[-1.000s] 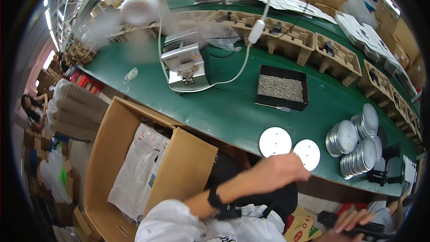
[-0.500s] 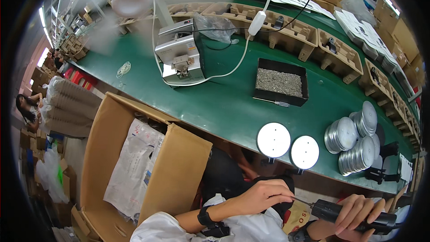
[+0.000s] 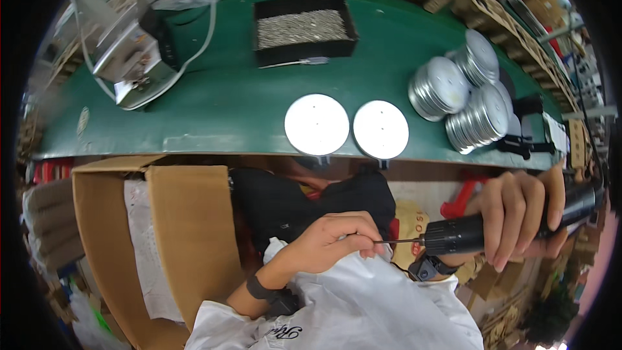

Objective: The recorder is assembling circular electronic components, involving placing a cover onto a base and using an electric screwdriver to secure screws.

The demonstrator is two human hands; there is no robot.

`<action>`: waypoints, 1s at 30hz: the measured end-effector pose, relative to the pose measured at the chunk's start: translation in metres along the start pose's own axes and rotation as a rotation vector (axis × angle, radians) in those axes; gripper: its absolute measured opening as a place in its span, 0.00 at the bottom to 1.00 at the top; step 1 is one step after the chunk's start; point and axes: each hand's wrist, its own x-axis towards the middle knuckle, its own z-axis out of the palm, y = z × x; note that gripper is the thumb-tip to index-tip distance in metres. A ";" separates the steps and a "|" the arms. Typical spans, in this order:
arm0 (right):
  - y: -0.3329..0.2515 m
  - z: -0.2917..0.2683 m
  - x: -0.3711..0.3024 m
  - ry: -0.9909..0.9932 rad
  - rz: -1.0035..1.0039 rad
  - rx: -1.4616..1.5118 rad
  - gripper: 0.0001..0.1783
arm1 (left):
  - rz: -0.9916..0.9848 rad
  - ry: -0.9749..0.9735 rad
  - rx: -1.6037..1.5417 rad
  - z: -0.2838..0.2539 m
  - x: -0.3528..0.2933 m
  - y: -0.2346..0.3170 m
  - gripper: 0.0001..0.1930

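My right hand (image 3: 518,217) is wrapped around a black electric screwdriver (image 3: 453,236), held about level over my lap with its thin bit pointing left. My left hand (image 3: 343,240) is closed in a pinch at the tip of that bit; whether a screw sits between the fingers is hidden. Beyond my hands, two round white discs (image 3: 317,123) (image 3: 381,129) lie side by side at the table's near edge, each with small holes and a dark part jutting below its rim. A black tray (image 3: 308,52) of small metal screws stands farther back.
Stacks of silver round discs (image 3: 476,120) stand at the right of the green table (image 3: 227,110), beside black brackets (image 3: 528,146). A metal machine (image 3: 133,58) with a white cord is at the left. A hand screwdriver (image 3: 314,61) lies before the tray. An open cardboard box (image 3: 191,220) is at my left.
The view has turned, so the table and its things sit farther left and higher. Both hands keep their holds, the electric screwdriver now nearer level and higher in the picture.
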 end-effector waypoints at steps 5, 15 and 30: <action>0.000 -0.005 -0.004 0.119 -0.023 0.049 0.13 | 0.029 -0.041 -0.013 -0.002 0.004 -0.018 0.05; 0.011 -0.013 0.001 -0.033 0.121 -0.200 0.21 | 0.455 0.397 0.682 -0.010 0.022 -0.019 0.10; 0.005 0.007 0.004 -0.004 -0.039 -0.289 0.16 | 0.747 0.413 1.106 -0.004 0.024 -0.018 0.14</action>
